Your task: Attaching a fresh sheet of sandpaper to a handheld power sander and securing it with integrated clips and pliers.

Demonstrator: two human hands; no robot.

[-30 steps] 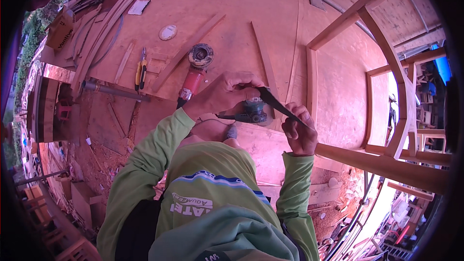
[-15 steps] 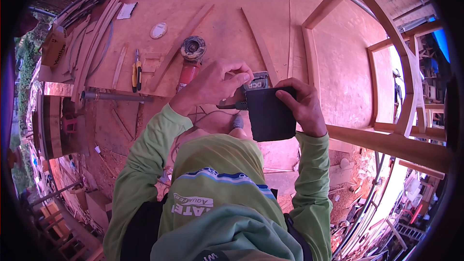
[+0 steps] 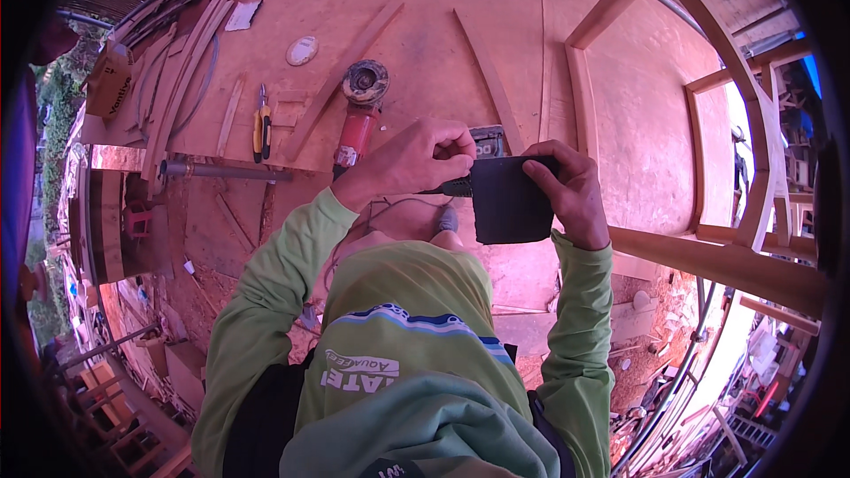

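Note:
My right hand grips a stiff black square sheet, sandpaper by its look, with the thumb on its near face and the fingers behind. Close by the sheet's upper left corner is my left hand, its thumb and forefinger pinched together. Whether anything small is between those fingertips I cannot make out. Behind the sheet, a dark power tool shows only in part, with a black cord sleeve below my left fingers. A red angle grinder lies on the bench beyond my left wrist.
Yellow-and-black pliers and a round pale disc lie on the wooden bench. Two wood strips lie slanted there, one of them a long strip. A wooden frame stands at the right. A grey pipe sits along the near left edge.
The black sheet has moved slightly right and up in view with my right hand. My left hand has shifted right, and its fingers have closed more tightly near the sheet's corner.

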